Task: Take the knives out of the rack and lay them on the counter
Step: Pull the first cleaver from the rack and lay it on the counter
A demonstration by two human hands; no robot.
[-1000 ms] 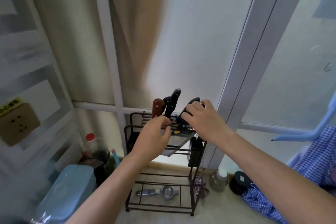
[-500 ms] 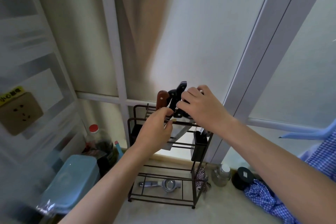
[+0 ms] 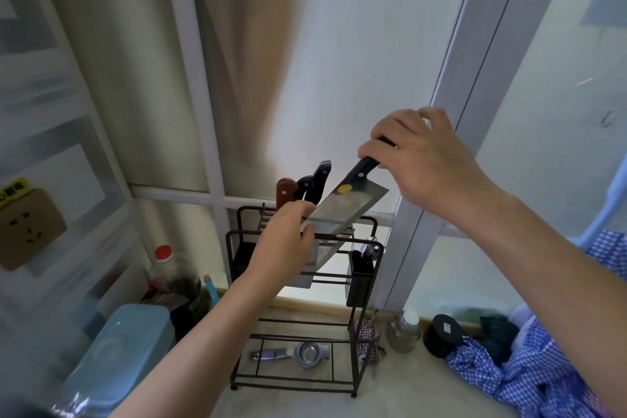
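Observation:
A dark wire rack (image 3: pixel 372 285) stands on the counter against the window. My right hand (image 3: pixel 424 159) grips the black handle of a cleaver (image 3: pixel 342 210) with a yellow sticker, its broad blade lifted up and right, mostly out of the rack's top. My left hand (image 3: pixel 285 244) holds the rack's top edge beside the blade, fingers touching it. A brown-handled knife (image 3: pixel 284 192) and two black-handled knives (image 3: pixel 314 181) stand in the top slots behind my left hand. Another blade shows below my left hand.
A black cutlery cup (image 3: pixel 360 276) hangs on the rack's right side. A metal squeezer (image 3: pixel 298 354) lies on the bottom shelf. A blue tub (image 3: pixel 129 346) and bottle (image 3: pixel 166 268) stand left. A small jar (image 3: pixel 403 331), a black lid (image 3: pixel 442 336) and checked cloth (image 3: pixel 529 373) lie right.
My right hand has pulled the cleaver up and to the right, so its blade now shows above the rack. My left hand has stayed on the rack's top.

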